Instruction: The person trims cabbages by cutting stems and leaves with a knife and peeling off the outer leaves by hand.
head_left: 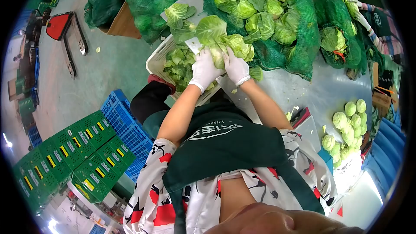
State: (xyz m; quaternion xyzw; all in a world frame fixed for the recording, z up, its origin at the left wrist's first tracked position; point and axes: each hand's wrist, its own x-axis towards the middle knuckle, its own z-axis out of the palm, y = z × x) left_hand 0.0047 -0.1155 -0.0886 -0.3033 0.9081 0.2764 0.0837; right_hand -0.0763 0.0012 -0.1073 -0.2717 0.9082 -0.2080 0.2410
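A cabbage [217, 56] with loose outer leaves is held between my two white-gloved hands, above the edge of a crate and the metal table. My left hand [205, 67] grips its left side with curled fingers. On the other side, my right hand [237, 67] is closed round it, near a leafy cabbage head [239, 47]. A flat, square-edged white piece [193, 45] shows just beyond my left fingers; whether that hand holds it, I cannot tell. A large loose leaf [211, 29] stands up behind the cabbage.
Below my hands, a white crate [152, 62] holds green leaves. A green net sack [303, 39] of cabbages lies open on the metal table [277, 91]. Trimmed cabbages [349, 125] are piled at right. Another person's gloved arm [364, 21] is at far right. Green crates [78, 147] stand at left.
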